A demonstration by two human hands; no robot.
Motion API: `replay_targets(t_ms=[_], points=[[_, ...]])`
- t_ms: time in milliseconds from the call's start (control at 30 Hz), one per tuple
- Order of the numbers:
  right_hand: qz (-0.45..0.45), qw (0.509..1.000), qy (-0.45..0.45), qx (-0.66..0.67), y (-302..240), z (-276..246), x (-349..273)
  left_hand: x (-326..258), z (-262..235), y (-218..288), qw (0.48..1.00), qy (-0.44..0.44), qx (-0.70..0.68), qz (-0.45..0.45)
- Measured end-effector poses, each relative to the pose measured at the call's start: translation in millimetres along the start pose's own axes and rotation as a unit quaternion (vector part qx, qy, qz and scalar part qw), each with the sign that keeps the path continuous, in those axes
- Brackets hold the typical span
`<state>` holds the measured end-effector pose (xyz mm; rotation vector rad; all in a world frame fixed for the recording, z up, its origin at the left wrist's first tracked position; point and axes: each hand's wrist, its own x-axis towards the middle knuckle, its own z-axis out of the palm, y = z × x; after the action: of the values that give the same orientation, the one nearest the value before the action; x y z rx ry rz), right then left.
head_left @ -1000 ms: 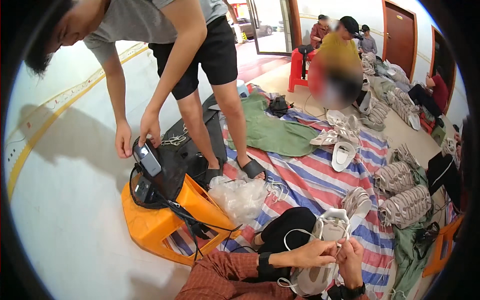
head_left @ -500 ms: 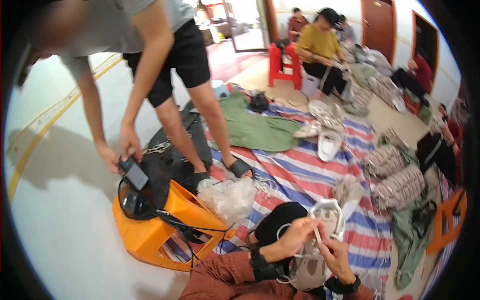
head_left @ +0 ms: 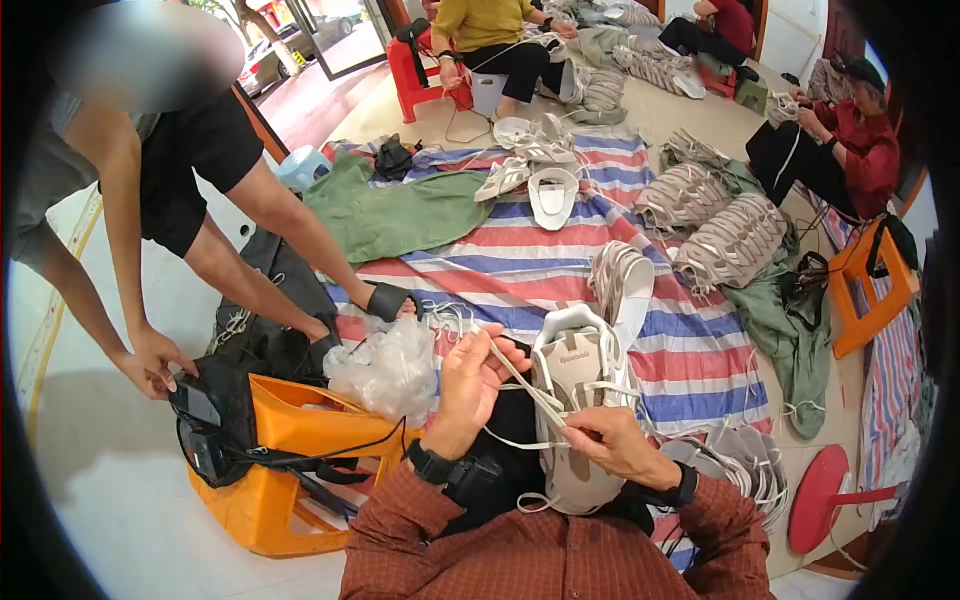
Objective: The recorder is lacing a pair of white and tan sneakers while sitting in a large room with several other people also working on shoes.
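A beige shoe (head_left: 572, 365) rests in front of me, its toe toward my body, over my dark-clad lap. My left hand (head_left: 470, 390), left of the shoe, pinches a pale flat shoelace (head_left: 522, 382). The lace runs slanting down to my right hand (head_left: 615, 443), which grips it with bent fingers over the shoe's front part. Another stretch of lace crosses the shoe's eyelets, and a loose loop hangs at its left side. My right palm hides part of the toe area.
An orange stool (head_left: 290, 425) with a black bag and cables stands at left, where another person's hands hold a dark device (head_left: 195, 403). A plastic bag (head_left: 385, 370) lies beside it. Shoes (head_left: 553, 197) and bundled shoes (head_left: 730, 245) lie on and beside the striped sheet (head_left: 690, 345). A red round-topped stool (head_left: 818, 498) lies at right.
My view has swung right and down. My hands, close together before, have moved apart with the lace stretched between them. The other person still bends over the orange stool.
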<state>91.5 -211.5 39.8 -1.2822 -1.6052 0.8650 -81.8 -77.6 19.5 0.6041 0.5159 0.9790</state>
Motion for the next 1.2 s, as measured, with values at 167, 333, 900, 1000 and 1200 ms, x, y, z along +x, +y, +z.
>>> replay_targets(t_ms=[167, 333, 900, 1000, 1200], points=[[-0.053, 0.998, -0.029, -0.023, 9.9, 4.6, -3.2, 9.8, -11.1, 8.2, 0.998, 0.058, 0.002, 0.013], [-0.070, 0.994, -0.025, -0.081, 12.4, -1.8, -7.3, 5.9, -8.9, 17.0, 0.998, 0.029, 0.037, 0.033], [0.053, 0.932, 0.065, -0.352, 23.2, -8.4, 4.3, -9.1, 32.2, -39.0, 0.640, -0.198, 0.678, 0.303], [0.053, 0.935, 0.058, -0.346, 28.1, -11.0, 5.6, -7.3, 30.6, -43.2, 0.576, -0.212, 0.720, 0.325], [0.047, 0.943, 0.018, -0.329, 35.3, -12.5, 1.5, -7.4, 25.1, -41.8, 0.565, -0.235, 0.727, 0.312]])
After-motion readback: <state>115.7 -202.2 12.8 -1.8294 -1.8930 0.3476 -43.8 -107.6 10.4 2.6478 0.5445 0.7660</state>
